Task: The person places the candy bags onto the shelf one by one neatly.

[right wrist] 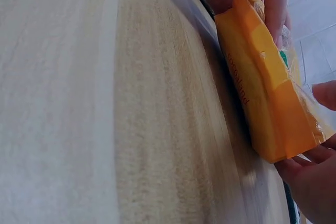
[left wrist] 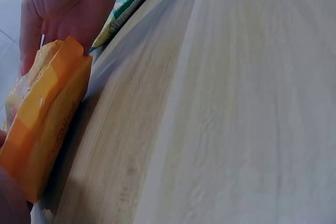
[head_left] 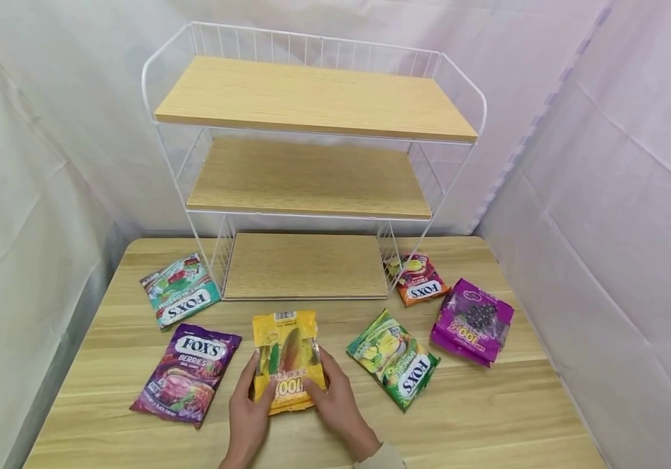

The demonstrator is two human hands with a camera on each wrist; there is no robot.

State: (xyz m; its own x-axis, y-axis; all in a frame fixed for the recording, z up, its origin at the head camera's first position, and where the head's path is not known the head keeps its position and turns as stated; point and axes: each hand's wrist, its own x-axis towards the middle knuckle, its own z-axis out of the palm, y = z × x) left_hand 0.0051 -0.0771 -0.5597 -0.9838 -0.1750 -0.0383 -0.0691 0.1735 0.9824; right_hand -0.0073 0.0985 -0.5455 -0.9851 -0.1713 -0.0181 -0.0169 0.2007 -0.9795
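Both of my hands grip a yellow candy bag (head_left: 287,352) with a mango picture and upside-down "100" lettering, close to the front of the table. My left hand (head_left: 249,417) holds its left side and my right hand (head_left: 340,402) its right side, thumbs over the front. In the right wrist view, some right-hand fingers (right wrist: 315,182) reach beneath the orange bag end (right wrist: 273,98), which sits just over the tabletop. Left of the hands lies a purple Fox's berries bag (head_left: 189,374); to the right lies a green Fox's bag (head_left: 394,359).
A three-tier rack with wooden shelves (head_left: 312,98) and a white wire frame stands at the back of the wooden table (head_left: 476,417). A teal Fox's bag (head_left: 180,290) lies by its left side. Near its right side are a red-orange Fox's bag (head_left: 420,280) and a purple grape bag (head_left: 471,322).
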